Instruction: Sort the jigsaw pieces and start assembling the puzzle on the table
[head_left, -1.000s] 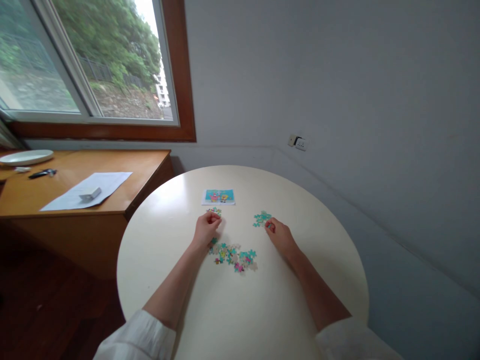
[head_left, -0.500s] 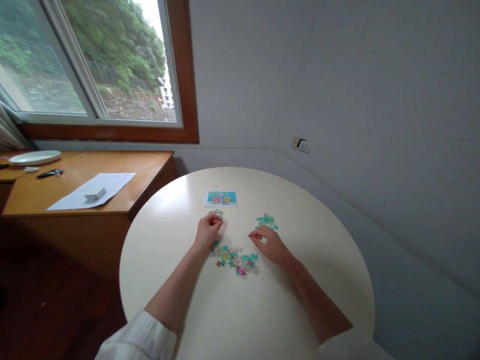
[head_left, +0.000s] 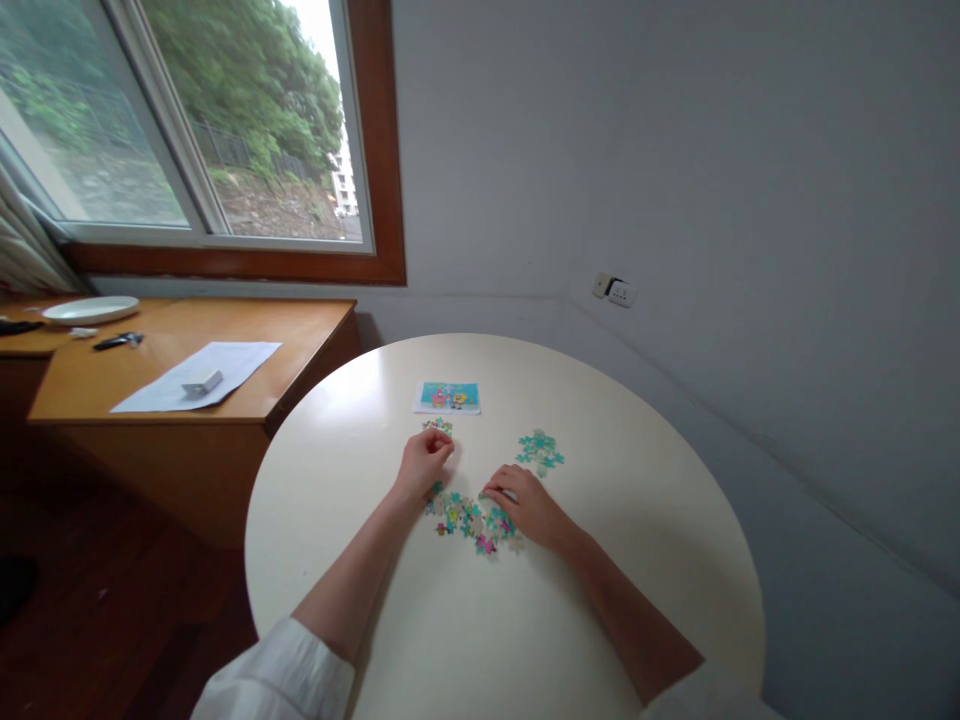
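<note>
Loose jigsaw puzzle pieces [head_left: 465, 514] in teal, pink, yellow and pale backs lie in a spread pile between my forearms. My left hand [head_left: 426, 460] is closed with its fingertips pinched, just in front of a small group of multicoloured pieces [head_left: 438, 426]; whatever it may hold is too small to make out. Over the right end of the central pile is my right hand [head_left: 520, 500], thumb and fingers close together around something I cannot make out. Beyond it sits a separate cluster of teal pieces [head_left: 540, 450]. A picture card [head_left: 448, 398] with a pink and a yellow cartoon figure lies farther back.
Everything lies on a round cream table [head_left: 360, 640]. To the left stands a wooden desk [head_left: 180, 325] with a paper sheet [head_left: 247, 362], a small white box [head_left: 202, 382], a white plate [head_left: 91, 309] and a dark object. A wall socket [head_left: 621, 293] is at the back.
My right hand has moved left and nearer, from beside the teal cluster to the central pile, uncovering more of that cluster. My left hand stays pinched in nearly the same place.
</note>
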